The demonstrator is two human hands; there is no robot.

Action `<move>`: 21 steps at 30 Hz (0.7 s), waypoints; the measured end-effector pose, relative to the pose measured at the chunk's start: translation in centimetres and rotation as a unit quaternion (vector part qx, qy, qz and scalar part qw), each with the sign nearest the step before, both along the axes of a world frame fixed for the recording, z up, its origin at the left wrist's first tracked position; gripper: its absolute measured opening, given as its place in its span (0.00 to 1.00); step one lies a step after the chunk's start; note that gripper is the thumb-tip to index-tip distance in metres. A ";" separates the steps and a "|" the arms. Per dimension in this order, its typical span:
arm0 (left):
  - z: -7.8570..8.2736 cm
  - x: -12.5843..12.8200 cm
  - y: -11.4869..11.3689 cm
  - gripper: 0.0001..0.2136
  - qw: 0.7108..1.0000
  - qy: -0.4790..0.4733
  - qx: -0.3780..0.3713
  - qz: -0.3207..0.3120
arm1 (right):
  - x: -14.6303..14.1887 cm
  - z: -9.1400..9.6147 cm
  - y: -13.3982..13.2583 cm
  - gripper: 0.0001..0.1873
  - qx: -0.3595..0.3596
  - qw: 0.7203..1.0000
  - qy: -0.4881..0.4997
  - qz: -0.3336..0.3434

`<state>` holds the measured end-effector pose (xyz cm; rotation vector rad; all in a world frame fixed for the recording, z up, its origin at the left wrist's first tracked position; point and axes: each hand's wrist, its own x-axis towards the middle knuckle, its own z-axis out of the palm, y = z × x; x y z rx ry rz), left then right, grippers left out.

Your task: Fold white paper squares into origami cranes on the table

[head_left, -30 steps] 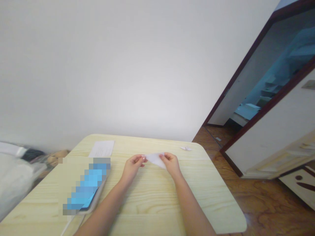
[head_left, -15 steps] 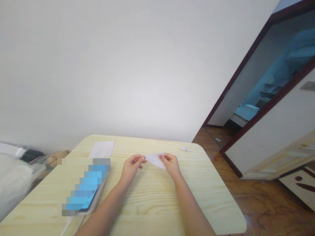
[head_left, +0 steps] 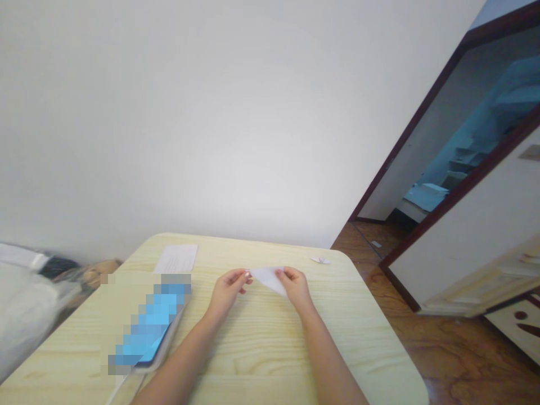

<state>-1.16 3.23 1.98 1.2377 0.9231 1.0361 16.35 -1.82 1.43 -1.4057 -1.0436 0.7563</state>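
White paper triangle (head_left: 266, 279) between left fingers (head_left: 238, 275) and right fingers (head_left: 283, 274), both clamped on its ends.

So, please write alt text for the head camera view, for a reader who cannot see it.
The left hand and right hand hold a folded white paper triangle over a light wooden table, with a small folded paper shape lying beyond.

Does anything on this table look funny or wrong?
A blocky, pixelated blue patch hides a flat device on the pale wooden table, which looks odd. A tiny folded white paper shape sits alone near the far edge. The white paper triangle held looks fine.
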 end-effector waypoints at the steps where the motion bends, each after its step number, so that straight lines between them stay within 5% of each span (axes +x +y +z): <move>1: 0.0 0.0 0.0 0.14 1.000 0.000 0.002 0.000 | 0.0 0.0 0.0 0.14 0.000 1.000 0.002 -0.001; 16: -0.4 -0.1 0.1 0.10 0.997 -0.060 -0.046 -0.014 | -0.7 0.5 -0.1 0.13 -0.020 0.999 -0.025 0.000; 21: -0.7 -0.3 0.6 0.12 0.996 0.031 0.084 0.015 | -0.6 0.6 -0.4 0.11 -0.023 0.997 -0.069 0.004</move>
